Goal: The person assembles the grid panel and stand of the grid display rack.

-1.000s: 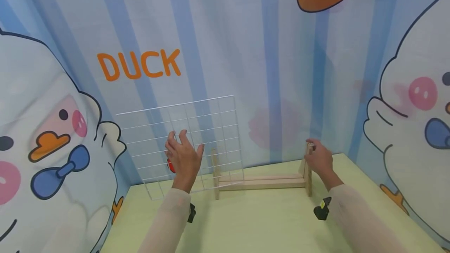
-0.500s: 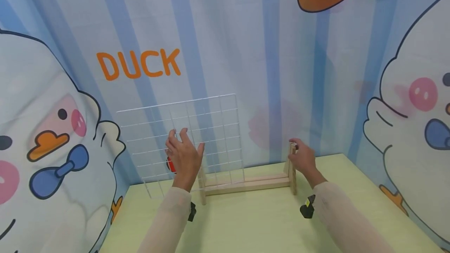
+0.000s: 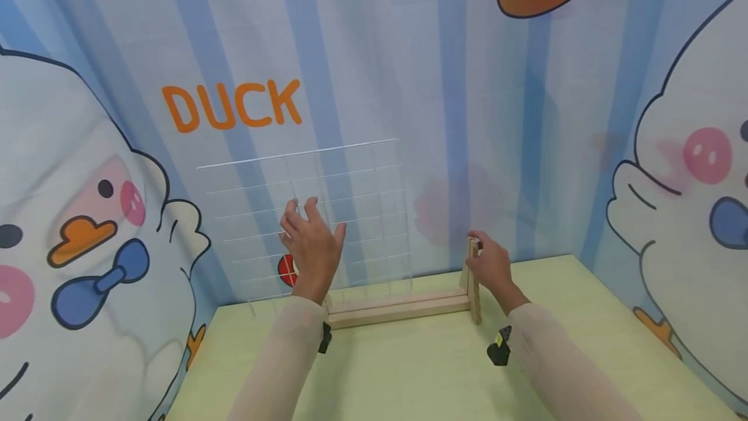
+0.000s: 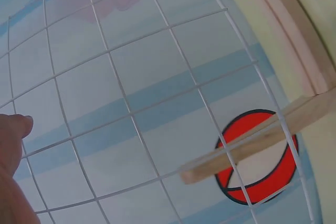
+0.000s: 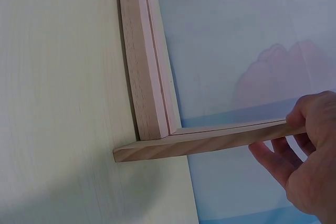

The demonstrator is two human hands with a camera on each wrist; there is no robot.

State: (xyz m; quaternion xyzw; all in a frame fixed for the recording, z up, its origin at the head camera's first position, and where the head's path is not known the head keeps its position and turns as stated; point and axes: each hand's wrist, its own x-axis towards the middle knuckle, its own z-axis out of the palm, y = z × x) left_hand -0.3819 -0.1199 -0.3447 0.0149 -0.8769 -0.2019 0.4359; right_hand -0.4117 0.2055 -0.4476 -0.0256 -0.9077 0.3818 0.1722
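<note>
My left hand (image 3: 315,255) holds up a white wire grid panel (image 4: 131,114) by its middle, fingers spread across the wires. Its fingertips (image 4: 23,125) show at the left of the left wrist view. My right hand (image 3: 492,268) pinches the top of the right upright (image 5: 226,139) of a pale wooden stand. That stand has a long grooved crossbar (image 3: 403,310) joining two uprights. Raised above the table, the panel overlaps the stand's left end in the head view. The left upright (image 4: 210,170) shows through the wires in the left wrist view, mostly hidden behind my left hand in the head view.
The pale yellow table (image 3: 403,375) ends at a striped blue fabric backdrop (image 3: 374,51) with duck prints. A red and white round print (image 3: 286,270) lies behind the panel. Black wrist devices (image 3: 499,348) hang below both sleeves.
My right hand has slid the wooden stand leftward across the table, bringing its left end behind the panel. My left hand has raised the grid panel slightly.
</note>
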